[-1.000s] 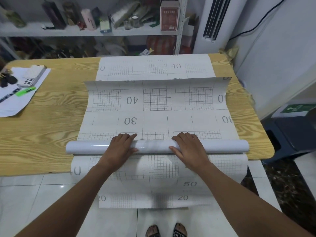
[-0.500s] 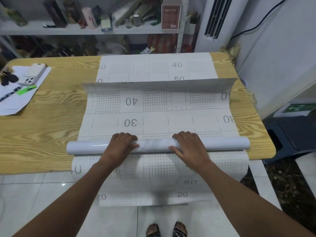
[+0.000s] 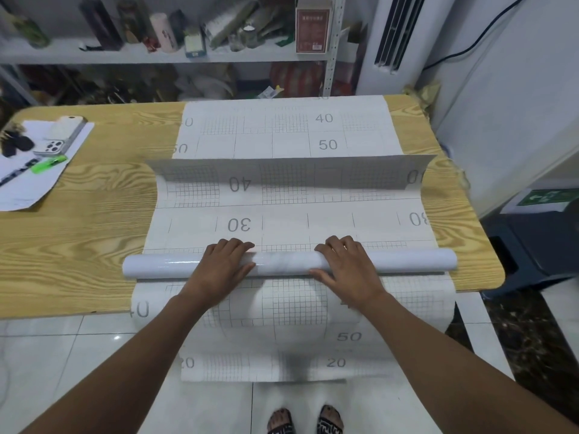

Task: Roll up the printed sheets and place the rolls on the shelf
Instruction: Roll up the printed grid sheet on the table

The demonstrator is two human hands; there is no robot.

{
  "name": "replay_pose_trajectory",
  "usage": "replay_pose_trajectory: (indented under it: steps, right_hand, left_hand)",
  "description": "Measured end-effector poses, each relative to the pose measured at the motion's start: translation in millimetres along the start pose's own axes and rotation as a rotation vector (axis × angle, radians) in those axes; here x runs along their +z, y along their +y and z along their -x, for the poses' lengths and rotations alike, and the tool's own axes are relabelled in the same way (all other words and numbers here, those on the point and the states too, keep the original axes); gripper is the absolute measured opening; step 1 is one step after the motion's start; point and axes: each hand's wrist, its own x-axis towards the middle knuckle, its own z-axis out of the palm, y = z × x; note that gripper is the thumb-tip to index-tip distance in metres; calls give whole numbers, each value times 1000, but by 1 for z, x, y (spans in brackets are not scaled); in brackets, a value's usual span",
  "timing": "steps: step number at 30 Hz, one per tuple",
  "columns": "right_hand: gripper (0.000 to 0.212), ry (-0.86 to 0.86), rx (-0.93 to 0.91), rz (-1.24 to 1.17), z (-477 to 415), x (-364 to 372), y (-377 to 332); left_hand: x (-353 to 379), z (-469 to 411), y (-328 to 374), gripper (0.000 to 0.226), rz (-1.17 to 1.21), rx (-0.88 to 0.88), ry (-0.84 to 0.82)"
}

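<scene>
Where hands (image 3: 221,267) (image 3: 349,266) grip roll (image 3: 282,263), surface hidden (partly)

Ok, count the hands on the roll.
2. The left hand grips the roll left of its middle, the right hand right of it. None hidden.

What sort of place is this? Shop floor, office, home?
Likely a small storeroom or home workroom, not a factory: a cluttered white metal shelf, a light wood-grain table used as a bench, and a white floor-standing air conditioner.
</scene>
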Motion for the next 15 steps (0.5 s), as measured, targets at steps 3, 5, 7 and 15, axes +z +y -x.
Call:
replay_pose_trajectory:
  steps: [3,5,7,15]
  right_hand:
    - [52,4,-4,-12,-2,-1,-1]
    - [52,12,-7,-23,-3,0,0]
    - [53,13,-6,-21,-3,0,0]
    - [54,-7,30,-105,-3,-1,-1]
  left_hand:
    - [3,2,-1,46,0,19,-26]
    - [6,2,-3,46,-9,47,-37]
    - [8,3,-6,53,-4,62,-32]
    - [9,5,-8,65,-2,85,-17]
